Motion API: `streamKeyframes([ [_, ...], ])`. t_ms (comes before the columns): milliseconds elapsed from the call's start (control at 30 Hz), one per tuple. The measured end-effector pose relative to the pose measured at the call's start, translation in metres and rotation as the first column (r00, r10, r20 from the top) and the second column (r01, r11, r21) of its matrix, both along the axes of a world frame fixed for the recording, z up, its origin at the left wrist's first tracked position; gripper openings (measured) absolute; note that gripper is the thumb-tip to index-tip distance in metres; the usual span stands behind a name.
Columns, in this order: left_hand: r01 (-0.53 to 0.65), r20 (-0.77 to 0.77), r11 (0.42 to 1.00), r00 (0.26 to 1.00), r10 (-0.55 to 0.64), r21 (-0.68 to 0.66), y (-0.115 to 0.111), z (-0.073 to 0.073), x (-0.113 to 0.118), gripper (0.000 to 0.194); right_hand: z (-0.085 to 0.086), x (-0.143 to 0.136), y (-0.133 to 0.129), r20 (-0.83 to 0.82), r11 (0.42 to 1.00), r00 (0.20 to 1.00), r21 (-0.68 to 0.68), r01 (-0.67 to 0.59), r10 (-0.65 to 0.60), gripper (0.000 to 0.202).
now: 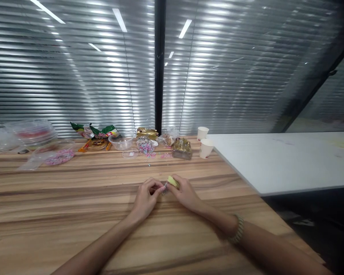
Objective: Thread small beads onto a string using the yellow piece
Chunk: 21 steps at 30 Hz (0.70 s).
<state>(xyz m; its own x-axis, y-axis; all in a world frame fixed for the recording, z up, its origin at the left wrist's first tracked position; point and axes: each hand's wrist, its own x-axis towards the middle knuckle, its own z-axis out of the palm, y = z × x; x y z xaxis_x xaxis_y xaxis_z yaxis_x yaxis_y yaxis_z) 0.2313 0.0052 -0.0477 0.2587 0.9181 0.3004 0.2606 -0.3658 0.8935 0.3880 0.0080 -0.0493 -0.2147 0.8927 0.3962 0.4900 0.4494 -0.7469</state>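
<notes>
Two paper cups [204, 143], one yellow piece [172, 181], right hand [185, 193]

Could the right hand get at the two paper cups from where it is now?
Probably yes. The right hand pinches a small yellow piece mid-table, and the bare wood toward the paper cups holds nothing in between. It would need a long stretch, and the hand is occupied.

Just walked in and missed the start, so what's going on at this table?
A person sits at a wooden table, both hands together. The right hand pinches a small yellow piece; the left hand fingers something tiny beside it, too small to identify. Snack bags, plastic containers and two paper cups line the far edge.
</notes>
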Motion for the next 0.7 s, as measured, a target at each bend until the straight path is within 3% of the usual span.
streamKeyframes([
  [167, 0.179, 0.018, 0.984, 0.984, -0.179, -0.001, -0.008, 0.011, 0.002, 0.020, -0.005, 0.002, 0.007, -0.016, 0.999, 0.999, -0.014, 0.030, -0.031, 0.013],
  [300, 0.278, 0.049, 0.948, 0.961, -0.274, -0.157, -0.009, 0.013, 0.002, 0.025, -0.007, 0.005, 0.014, -0.027, 0.995, 0.996, -0.039, 0.089, -0.090, 0.016],
  [400, 0.251, 0.113, 0.914, 0.968, -0.226, -0.320, -0.007, 0.013, 0.000, 0.030, -0.006, 0.006, 0.013, -0.032, 0.998, 0.998, -0.047, 0.052, -0.054, 0.014],
  [500, 0.211, 0.190, 0.881, 0.972, -0.141, -0.423, -0.005, 0.011, 0.000, 0.029, -0.003, 0.005, 0.008, -0.030, 0.996, 0.996, -0.041, -0.080, 0.079, 0.015],
  [600, 0.201, 0.275, 0.864, 0.958, -0.076, -0.461, -0.003, 0.009, 0.000, 0.031, 0.000, 0.004, 0.005, -0.010, 0.993, 0.994, -0.038, -0.111, 0.111, 0.020],
  [700, 0.111, 0.302, 0.881, 0.953, 0.037, -0.460, 0.000, 0.006, -0.002, 0.033, 0.003, 0.004, 0.003, -0.001, 0.993, 0.994, -0.026, -0.112, 0.112, 0.024],
])
